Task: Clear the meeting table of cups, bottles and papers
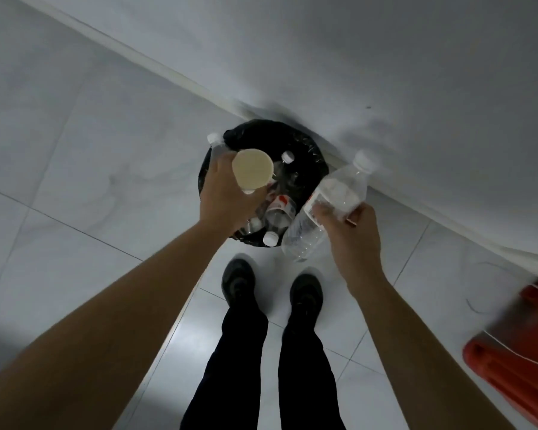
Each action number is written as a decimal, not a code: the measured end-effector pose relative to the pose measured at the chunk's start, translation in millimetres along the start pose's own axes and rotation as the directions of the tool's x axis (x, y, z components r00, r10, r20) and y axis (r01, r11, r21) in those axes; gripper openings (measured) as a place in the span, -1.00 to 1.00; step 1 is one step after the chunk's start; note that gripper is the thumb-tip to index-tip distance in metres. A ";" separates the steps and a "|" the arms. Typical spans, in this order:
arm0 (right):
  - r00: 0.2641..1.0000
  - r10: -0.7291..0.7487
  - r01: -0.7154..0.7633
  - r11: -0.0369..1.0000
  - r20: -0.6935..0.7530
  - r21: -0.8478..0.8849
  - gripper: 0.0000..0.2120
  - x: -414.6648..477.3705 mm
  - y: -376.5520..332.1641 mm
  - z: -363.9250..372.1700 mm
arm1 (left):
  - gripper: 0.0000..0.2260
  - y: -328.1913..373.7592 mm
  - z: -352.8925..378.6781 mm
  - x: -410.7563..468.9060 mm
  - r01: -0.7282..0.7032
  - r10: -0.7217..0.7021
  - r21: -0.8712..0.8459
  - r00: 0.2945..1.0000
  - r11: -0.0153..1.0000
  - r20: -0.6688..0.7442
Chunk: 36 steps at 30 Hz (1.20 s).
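Observation:
A round bin with a black liner (305, 147) stands on the floor against the wall, holding several clear plastic bottles (278, 212). My left hand (227, 197) hovers over its left side, gripping a beige paper cup (252, 170) with its bottom facing me and a clear bottle with a white cap (215, 142). My right hand (351, 231) holds another clear bottle (330, 206) by its middle, tilted, over the bin's right rim.
A white wall (385, 72) runs diagonally behind the bin. The floor is pale tile (75, 181). My feet in dark shoes (239, 280) stand just before the bin. A red object (516, 346), blurred, lies at the lower right.

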State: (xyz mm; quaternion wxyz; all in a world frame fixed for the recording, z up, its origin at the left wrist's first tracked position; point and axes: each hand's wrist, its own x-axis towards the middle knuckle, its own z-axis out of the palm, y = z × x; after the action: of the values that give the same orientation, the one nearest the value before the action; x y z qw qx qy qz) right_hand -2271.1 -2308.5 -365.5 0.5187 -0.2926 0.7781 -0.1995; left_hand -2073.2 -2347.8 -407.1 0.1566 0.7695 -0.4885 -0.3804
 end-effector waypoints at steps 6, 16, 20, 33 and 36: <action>0.998 -0.057 0.059 0.969 0.013 -0.241 -0.42 73.9 38.5 49.7 | -0.21 -39.7 48.0 62.1 -0.096 0.087 0.367 0.995 0.925 0.039; 0.994 -0.109 0.113 0.938 0.031 -0.328 -0.41 86.6 37.1 60.3 | -0.52 -55.5 31.7 25.5 -0.327 0.298 0.205 0.941 0.922 0.159; 0.981 -0.191 0.191 0.925 0.033 -0.329 -0.52 28.4 10.2 30.3 | -0.58 -42.1 -18.5 -37.9 -0.278 0.276 0.101 0.961 0.955 0.030; 0.841 -0.509 0.532 0.840 0.184 -0.108 -0.44 -315.3 -228.3 -120.2 | -0.43 151.9 -348.3 -310.2 -0.055 -0.066 -0.334 0.938 0.941 -0.340; 0.753 -0.635 0.647 0.762 0.171 -0.022 -0.46 -374.6 -258.5 -154.5 | -0.48 179.5 -398.9 -372.8 -0.138 -0.091 -0.422 0.873 0.896 -0.480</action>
State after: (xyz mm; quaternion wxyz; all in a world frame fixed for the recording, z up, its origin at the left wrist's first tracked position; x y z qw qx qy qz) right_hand -2240.8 -2252.9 110.9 0.4652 -0.5765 0.5955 -0.3110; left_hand -1979.2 -2160.3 128.1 0.4502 0.7779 -0.3431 -0.2730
